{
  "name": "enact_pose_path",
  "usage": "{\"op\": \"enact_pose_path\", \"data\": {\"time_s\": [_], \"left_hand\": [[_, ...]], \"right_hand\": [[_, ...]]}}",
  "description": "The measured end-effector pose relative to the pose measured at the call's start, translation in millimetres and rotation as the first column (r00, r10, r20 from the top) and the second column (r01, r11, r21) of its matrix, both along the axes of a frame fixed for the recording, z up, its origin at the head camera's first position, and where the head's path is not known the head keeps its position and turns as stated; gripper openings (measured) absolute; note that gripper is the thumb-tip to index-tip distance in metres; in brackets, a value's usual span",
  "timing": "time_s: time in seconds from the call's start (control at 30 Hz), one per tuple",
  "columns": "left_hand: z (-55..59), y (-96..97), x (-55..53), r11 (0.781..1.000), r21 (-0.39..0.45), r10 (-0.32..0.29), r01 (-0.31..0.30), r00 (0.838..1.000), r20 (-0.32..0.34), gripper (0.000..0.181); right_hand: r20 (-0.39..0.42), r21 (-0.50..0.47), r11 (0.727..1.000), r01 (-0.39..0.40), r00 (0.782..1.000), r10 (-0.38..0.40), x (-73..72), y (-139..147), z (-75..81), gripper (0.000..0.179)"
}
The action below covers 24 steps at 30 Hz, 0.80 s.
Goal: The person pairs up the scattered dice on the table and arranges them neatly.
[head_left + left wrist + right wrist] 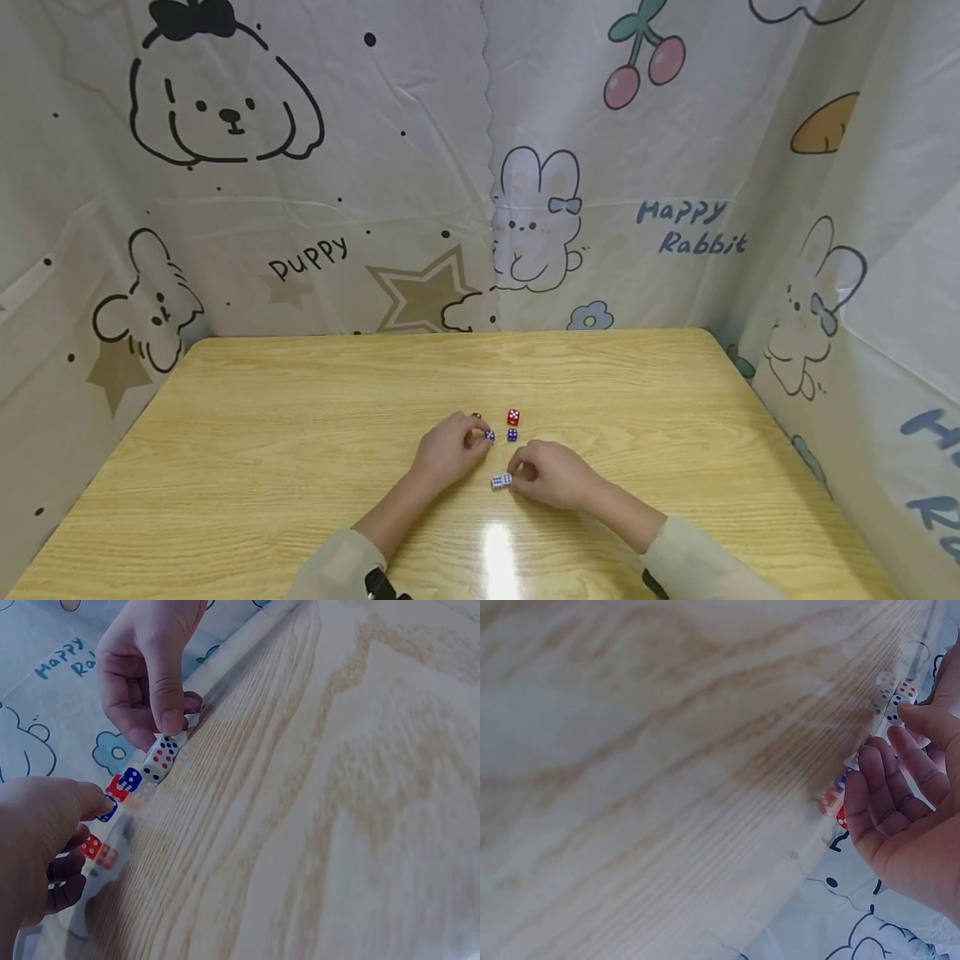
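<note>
My left hand [448, 452] pinches a blue die [489, 436] between thumb and index finger at the table's middle. A red die [476, 415] lies just behind that hand, mostly hidden by it in the head view. Right of the gap stand another blue die [512, 435] and, directly behind it, a second red die [513, 417]. Closer to me, two white dice [497, 482] with red and blue pips sit side by side. My right hand [555, 477] holds the right-hand white die [507, 480] with thumb and index finger; the left wrist view shows the thumb [166, 697] against it.
The wooden table [300, 400] carries the dice near its centre. A printed cloth [420, 167] with cartoon animals hangs behind the table and along both sides. A bright light reflection lies on the table between the forearms.
</note>
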<state>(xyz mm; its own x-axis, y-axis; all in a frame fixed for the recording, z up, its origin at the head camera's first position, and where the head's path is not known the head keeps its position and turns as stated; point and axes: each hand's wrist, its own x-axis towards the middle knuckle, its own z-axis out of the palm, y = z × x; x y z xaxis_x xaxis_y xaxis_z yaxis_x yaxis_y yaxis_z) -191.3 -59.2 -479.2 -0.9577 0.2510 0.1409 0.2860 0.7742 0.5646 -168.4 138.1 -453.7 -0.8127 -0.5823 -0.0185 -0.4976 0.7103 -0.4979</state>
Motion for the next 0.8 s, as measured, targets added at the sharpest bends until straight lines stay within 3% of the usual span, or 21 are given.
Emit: {"op": "enact_pose_path", "data": {"time_s": [0.8], "left_hand": [[-2.5, -9.4, 12.1, 0.998, -0.031, -0.060, 0.059, 0.998, -0.023, 0.016]], "right_hand": [[0.006, 0.006, 1.000, 0.006, 1.000, -0.006, 1.8, 0.0, 2.2, 0.014]]}}
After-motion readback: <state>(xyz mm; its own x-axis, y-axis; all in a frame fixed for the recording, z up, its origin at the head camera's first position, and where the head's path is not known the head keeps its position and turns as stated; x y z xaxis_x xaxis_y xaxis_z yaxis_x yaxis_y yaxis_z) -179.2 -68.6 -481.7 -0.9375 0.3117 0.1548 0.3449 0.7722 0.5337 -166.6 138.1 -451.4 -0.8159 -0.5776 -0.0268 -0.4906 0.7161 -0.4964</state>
